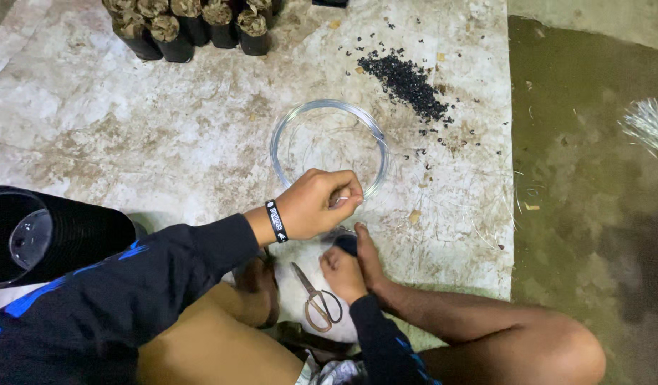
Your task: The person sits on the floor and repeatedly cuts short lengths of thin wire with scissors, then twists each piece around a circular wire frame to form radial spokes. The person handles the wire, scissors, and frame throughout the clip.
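A coil of thin silvery wire lies flat on a stained white mat. My left hand, with a black wristband, rests at the coil's near edge and pinches a wire end between thumb and fingers. Just below it, my right hand holds a small dark round object at its fingertips, down against the mat. Scissors with tan handles lie between my knees, just left of my right wrist.
A heap of small black grains is scattered beyond the coil. Several black soil-filled bags stand at the far edge. A stack of black pots lies at my left. Greenish floor and pale strands are at right.
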